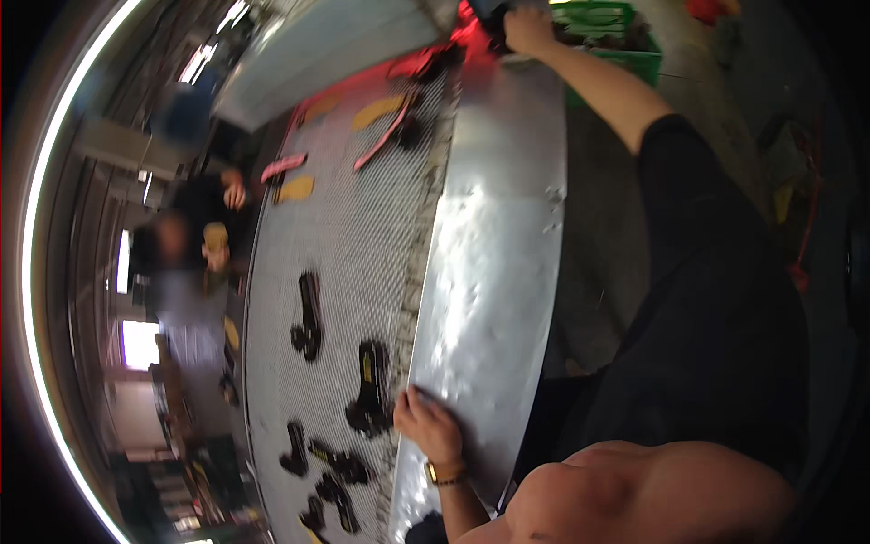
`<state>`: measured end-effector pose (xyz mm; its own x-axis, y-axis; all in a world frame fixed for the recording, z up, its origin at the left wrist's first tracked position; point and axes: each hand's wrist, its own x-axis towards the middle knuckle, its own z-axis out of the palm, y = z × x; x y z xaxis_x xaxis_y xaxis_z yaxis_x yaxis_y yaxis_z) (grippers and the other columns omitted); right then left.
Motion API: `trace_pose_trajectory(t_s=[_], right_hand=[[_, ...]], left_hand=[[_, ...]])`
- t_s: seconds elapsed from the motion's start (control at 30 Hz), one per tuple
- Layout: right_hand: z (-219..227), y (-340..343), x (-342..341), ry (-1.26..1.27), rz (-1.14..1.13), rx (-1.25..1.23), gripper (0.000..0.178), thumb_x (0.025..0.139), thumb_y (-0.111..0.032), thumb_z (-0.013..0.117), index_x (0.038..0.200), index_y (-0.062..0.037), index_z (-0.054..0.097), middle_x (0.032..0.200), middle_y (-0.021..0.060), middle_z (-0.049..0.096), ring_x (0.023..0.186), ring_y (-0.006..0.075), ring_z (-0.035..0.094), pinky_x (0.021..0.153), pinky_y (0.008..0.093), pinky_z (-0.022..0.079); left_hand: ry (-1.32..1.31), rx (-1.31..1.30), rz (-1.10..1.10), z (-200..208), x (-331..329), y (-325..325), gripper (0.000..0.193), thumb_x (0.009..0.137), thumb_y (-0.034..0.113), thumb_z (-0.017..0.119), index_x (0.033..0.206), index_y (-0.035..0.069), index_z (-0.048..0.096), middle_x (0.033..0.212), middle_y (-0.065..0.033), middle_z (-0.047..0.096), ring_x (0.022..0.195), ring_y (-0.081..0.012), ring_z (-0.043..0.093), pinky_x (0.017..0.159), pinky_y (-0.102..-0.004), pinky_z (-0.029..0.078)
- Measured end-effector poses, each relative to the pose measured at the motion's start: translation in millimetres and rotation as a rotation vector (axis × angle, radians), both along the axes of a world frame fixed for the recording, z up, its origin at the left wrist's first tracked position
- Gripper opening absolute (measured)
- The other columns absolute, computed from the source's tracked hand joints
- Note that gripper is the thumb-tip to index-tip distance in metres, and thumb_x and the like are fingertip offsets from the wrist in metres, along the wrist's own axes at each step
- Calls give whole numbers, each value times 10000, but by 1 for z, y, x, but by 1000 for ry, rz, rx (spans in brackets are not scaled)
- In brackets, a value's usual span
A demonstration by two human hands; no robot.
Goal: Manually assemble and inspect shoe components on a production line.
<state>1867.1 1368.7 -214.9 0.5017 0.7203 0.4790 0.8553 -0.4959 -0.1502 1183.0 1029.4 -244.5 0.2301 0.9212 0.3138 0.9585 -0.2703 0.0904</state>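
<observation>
My left hand [429, 428], with a watch on its wrist, rests with its fingers stretched along the edge of a shiny metal ledge [494, 245]. Beside its fingertips, on a mesh conveyor belt [349, 236], lies a black strappy sandal part [369, 390]. At the far end of the ledge my right hand [528, 32] reaches out and is closed on a dark object, too blurred to name, next to a red glow. Another black sandal part [308, 313] lies further left on the belt, and several more lie toward the near end.
Tan insoles [379, 111] and a pink strip-like sole [284, 166] lie on the far belt. Across it, a person's hand [216, 254] holds a tan sole. A metal hood [326, 54] covers the belt's far end. A green crate [625, 62] stands beyond my right arm.
</observation>
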Motion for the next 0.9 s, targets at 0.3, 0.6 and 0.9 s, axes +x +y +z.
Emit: trace_pose_trajectory(t_s=[0.3, 0.6, 0.9], right_hand=[[-11, 55, -200, -223, 726, 111, 390, 909, -132, 583, 1293, -114, 650, 1126, 152, 663, 1133, 362, 632, 865, 482, 575], [3, -56, -391, -280, 1418, 247, 153, 891, -173, 641, 1020, -115, 700, 973, 84, 660, 924, 287, 679, 699, 435, 572], [29, -82, -442, 763, 1954, -367, 288, 930, -313, 746, 970, -29, 731, 977, 82, 750, 859, 258, 713, 783, 380, 582]], left_hand=[[-39, -40, 43, 12, 12, -4, 532, 938, 110, 606, 1459, 19, 545, 1462, -253, 502, 1308, -447, 462, 1139, -528, 347], [-1038, -338, 40, 34, 17, -6, 576, 1068, 228, 554, 1589, 79, 361, 1533, -216, 456, 1348, -335, 535, 1124, -460, 458], [-670, -468, 177, 54, 51, 0, 246, 965, 81, 677, 1196, -1, 697, 1070, -116, 712, 994, -196, 678, 869, -295, 518]])
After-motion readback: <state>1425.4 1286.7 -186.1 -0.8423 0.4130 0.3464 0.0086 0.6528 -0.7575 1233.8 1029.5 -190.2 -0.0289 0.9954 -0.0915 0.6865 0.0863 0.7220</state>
